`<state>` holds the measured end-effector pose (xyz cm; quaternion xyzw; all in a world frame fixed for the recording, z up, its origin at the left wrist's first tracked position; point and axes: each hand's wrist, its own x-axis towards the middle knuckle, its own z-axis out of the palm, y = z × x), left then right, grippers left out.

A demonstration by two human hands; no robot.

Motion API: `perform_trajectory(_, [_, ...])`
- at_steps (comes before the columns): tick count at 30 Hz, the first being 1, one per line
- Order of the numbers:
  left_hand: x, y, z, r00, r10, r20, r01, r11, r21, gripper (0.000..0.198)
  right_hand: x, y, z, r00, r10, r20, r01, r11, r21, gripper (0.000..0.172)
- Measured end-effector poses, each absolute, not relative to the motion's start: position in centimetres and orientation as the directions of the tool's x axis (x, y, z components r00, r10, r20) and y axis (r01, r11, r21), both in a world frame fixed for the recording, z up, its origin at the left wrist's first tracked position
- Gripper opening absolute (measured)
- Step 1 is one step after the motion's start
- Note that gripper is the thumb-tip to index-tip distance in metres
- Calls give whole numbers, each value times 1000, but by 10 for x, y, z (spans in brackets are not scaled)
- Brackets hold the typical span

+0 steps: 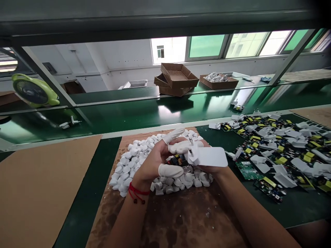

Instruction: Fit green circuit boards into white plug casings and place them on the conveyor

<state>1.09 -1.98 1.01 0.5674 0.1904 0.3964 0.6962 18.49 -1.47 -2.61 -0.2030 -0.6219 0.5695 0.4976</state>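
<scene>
My left hand (152, 163), with white finger cots and a red string at the wrist, is closed around a dark circuit board (178, 160) with orange-yellow print. My right hand (216, 170) is mostly hidden behind a white plastic plug part (212, 156), which it grips from below and behind. Two metal pins stick up at that part's left end, and a flat plate extends to the right. Board and plug part meet between my hands; whether they are joined cannot be made out. Beneath them a heap of small white plastic caps (133, 160) covers brown cardboard (165, 220).
Circuit boards with yellow blocks and white plug parts (279, 137) are piled at right; a green board (248, 171) lies nearer. Beyond runs a green belt (124, 112). Cardboard trays (178, 77) stand behind it. A green fan (33, 89) is at left, above a cardboard sheet (46, 186).
</scene>
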Motion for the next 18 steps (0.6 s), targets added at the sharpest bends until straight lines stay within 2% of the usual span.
perform_trajectory(4, [14, -19, 10, 579, 788, 211, -343, 1, 939, 96, 185, -13, -34, -353, 855, 380, -334, 264, -905, 53])
perform_trajectory(8, [17, -18, 7, 551, 794, 259, -384, -34, 923, 93, 183, -11, -41, -314, 872, 375, -285, 290, -913, 45])
perform_trajectory(13, [20, -16, 3, 546, 787, 288, -415, -44, 909, 92, 179, -12, -41, -280, 893, 353, -334, 254, -908, 60])
perform_trajectory(18, [21, -17, 6, 532, 809, 251, -416, -9, 909, 97, 184, -12, -49, -316, 883, 346, -307, 249, -918, 48])
